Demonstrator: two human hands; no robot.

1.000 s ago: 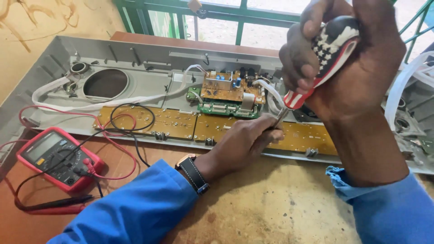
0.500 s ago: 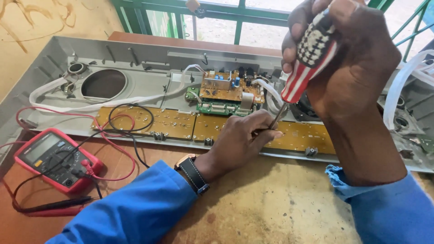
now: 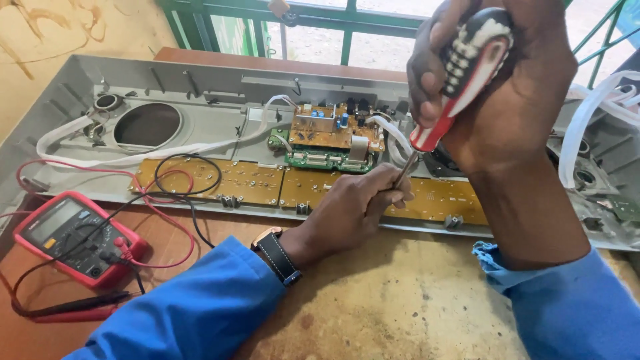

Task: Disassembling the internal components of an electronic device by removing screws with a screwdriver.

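My right hand point(image 3: 513, 87) grips the red, white and black handle of a screwdriver point(image 3: 467, 67), held upright and tilted, tip down on a long brown circuit board point(image 3: 247, 180). My left hand point(image 3: 360, 207) rests on that board and pinches the screwdriver's metal shaft near its tip. The board lies inside a grey plastic panel point(image 3: 220, 87) on the table. A smaller brown and green circuit board point(image 3: 327, 137) sits just behind my left hand. I wear blue sleeves and a dark wristwatch point(image 3: 277, 257) on the left wrist.
A red multimeter point(image 3: 73, 237) lies at the left with red and black leads point(image 3: 173, 200) curling onto the panel. White cables point(image 3: 133, 155) run across the panel near a round opening point(image 3: 148, 125). White hoses point(image 3: 593, 113) sit at the right. A green window frame point(image 3: 347, 20) stands behind.
My right hand has lowered and straightened the screwdriver, bringing its tip down to my left fingers on the board. The left hand has stayed in place.
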